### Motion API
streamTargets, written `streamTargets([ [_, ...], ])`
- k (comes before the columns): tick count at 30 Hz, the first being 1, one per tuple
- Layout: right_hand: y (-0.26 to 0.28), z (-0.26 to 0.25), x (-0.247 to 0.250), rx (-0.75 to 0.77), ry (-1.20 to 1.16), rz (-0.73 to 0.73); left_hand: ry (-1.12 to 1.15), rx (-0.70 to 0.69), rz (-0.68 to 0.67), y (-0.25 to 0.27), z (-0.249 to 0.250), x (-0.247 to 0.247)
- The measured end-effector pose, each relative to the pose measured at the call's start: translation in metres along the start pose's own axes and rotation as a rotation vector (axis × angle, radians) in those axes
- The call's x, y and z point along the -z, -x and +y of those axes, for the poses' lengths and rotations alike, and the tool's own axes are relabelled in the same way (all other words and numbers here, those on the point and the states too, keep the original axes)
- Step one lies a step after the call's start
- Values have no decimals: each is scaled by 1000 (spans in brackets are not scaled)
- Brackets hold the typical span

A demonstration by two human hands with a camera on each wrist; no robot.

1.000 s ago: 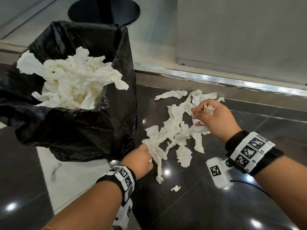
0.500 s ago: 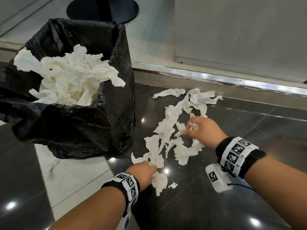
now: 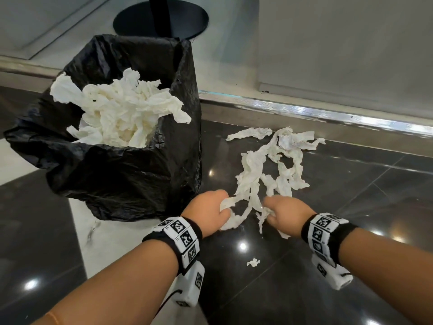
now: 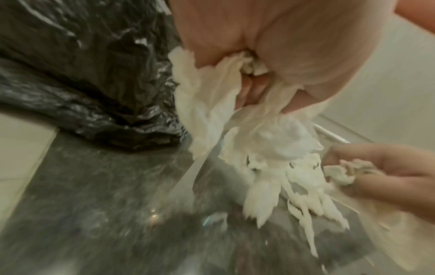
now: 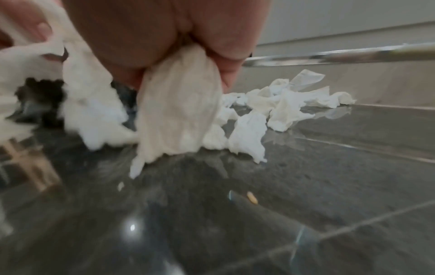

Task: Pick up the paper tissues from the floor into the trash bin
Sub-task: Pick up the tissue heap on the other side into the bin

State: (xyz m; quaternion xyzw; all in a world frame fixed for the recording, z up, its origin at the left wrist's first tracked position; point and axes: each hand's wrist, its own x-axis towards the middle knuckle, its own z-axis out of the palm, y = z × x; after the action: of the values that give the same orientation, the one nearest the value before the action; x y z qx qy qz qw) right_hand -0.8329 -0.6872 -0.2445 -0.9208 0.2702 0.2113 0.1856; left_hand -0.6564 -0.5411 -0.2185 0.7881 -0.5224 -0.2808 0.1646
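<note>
So, hands: I'm crouching low over the dark floor (image 3: 351, 231), both fists down in the mess at once.
Left hand: my left hand (image 3: 207, 211) is clenching a wad of tissues (image 3: 253, 174), the near end of the trail; in the left wrist view the paper is bunching out from between my curled fingers (image 4: 254, 89) and trailing down in ragged shreds.
Right hand: my right hand (image 3: 284, 213) is grabbing a clump too, just beside the left one; the right wrist view is showing a fat fold of tissue hanging out from under my fingers (image 5: 226, 55).
Tissues on floor: the strips I'm not holding are lying in a tangled trail running away from my hands toward the metal strip (image 3: 328, 114) at the foot of the wall (image 3: 339, 43).
Scrap: one tiny scrap (image 3: 253, 262) is sitting apart from the pile, close to me, between my forearms.
Bin: the bin (image 3: 145, 174), lined with a black bag, is standing to the left of the pile, near my left hand, and it's heaping over with a pile of crumpled tissue (image 3: 121, 109) already.
Behind bin: a round black base (image 3: 161, 19) with a post is standing on the pale floor.
Wrists: I'm wearing marker bands (image 3: 181, 235) on both.
</note>
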Motion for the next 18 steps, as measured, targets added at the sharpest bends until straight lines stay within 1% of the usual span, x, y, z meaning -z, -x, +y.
streamTargets([
  [2, 5, -6, 4, 70, 1, 79, -23, 13, 32, -4, 3, 9],
  [3, 8, -11, 2, 146, 36, 64, -39, 12, 54, -7, 6, 14],
  [5, 13, -24, -14, 326, 173, -79, -79, -21, 102, -10, 14, 27],
  [6, 15, -30, -25, 387, 237, -176, -88, -47, 120, -11, 20, 37],
  [7, 15, -36, -37, 410, 286, -264, -95, -82, 133, -11, 29, 48],
  [9, 15, -41, -54, 393, 328, -352, -130, -160, 166, -11, 50, 75],
  [11, 14, -42, -56, 337, 327, -382, -157, -228, 234, -9, 71, 107],
  [13, 11, -39, -47, 278, 330, -359, -134, -266, 313, -2, 88, 143],
  [16, 4, -38, -22, 235, 309, -287, -173, -358, 553, 6, 95, 201],
  [18, 0, -39, -5, 189, 281, -211, -245, -318, 646, 8, 85, 236],
])
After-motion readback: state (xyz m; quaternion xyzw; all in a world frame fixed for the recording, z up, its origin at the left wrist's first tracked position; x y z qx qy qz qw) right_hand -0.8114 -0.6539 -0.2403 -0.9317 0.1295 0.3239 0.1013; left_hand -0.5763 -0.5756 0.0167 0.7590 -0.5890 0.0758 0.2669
